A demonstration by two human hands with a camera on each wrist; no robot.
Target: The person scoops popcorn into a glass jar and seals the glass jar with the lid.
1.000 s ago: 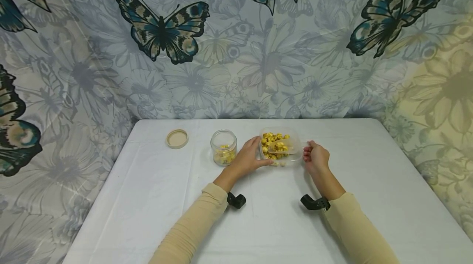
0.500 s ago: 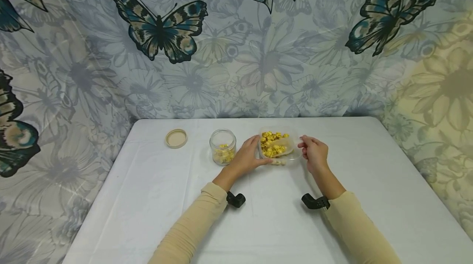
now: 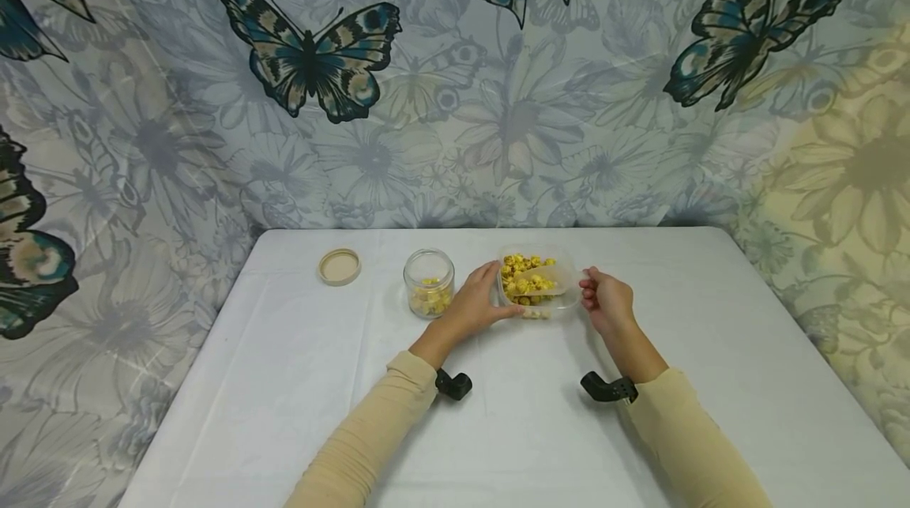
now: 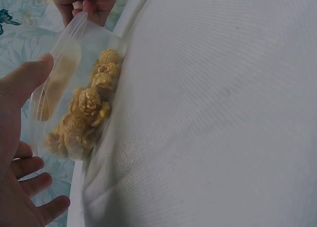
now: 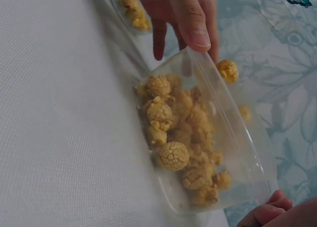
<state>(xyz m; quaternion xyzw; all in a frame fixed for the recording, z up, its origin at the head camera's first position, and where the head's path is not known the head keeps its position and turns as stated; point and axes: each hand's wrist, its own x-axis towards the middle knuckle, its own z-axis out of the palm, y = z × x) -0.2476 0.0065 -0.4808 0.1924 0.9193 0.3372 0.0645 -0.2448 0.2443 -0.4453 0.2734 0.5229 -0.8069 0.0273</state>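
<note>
In the head view, the left hand [image 3: 469, 304] lies spread along the left side of a clear container [image 3: 569, 301] of popcorn [image 3: 521, 263]. The right hand [image 3: 610, 302] pinches the handle of a scoop [image 3: 550, 283] among the popcorn. Left of the left hand stand a glass jar [image 3: 430, 283] and, farther off, a lid [image 3: 339, 266] on the surface [image 3: 526, 429].

In the left wrist view, the left thumb touches the container's rim, fingers apart.

In the right wrist view, the container sits between both hands.
</note>
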